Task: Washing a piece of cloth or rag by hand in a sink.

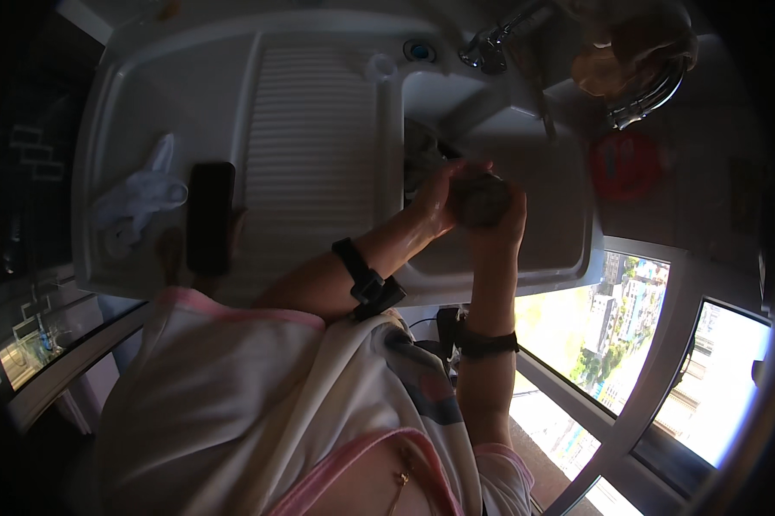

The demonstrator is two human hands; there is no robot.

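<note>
Bundle [483, 201], greyish and rounded (its exact kind is being obscured by dimness), is being clasped above the white sink [546, 228] between the left hand [440, 199] and the right hand [509, 215]; both grips are being pressed against its sides, their undersides being hidden.

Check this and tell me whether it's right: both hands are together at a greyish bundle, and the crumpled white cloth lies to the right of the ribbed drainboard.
Not quite: the head view shows the crumpled white cloth to the left of the ribbed drainboard. The left hand and right hand are indeed together at a greyish bundle.
</note>
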